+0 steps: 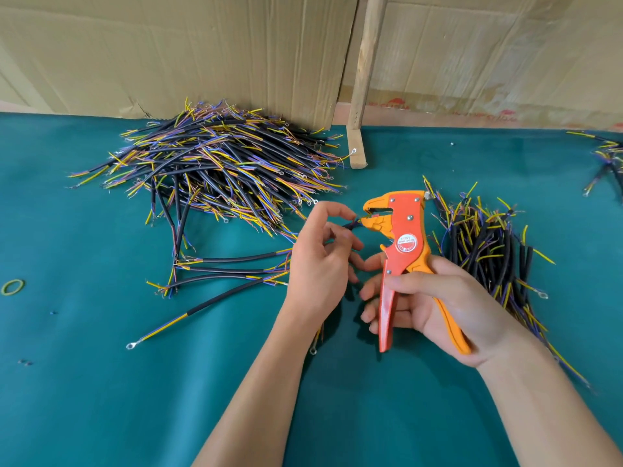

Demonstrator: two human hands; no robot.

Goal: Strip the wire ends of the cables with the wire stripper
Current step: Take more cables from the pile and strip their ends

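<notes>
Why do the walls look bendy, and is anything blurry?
Head view: the wide lens bows the cardboard wall and table edge; light is soft and even, with faint shadows under the left hand and wire stripper; nothing looks blurred.

Single view, head-worn, wide-angle. Position: above the near edge of a green table (101, 399), looking forward and steeply down. Range: close; both forearms enter from the bottom edge, and the left hand (320, 264) and right hand (435, 298) sit near frame centre. Far limit: a cardboard wall (168, 52) along the top. Straight edges bow toward the borders. No second view.
</notes>
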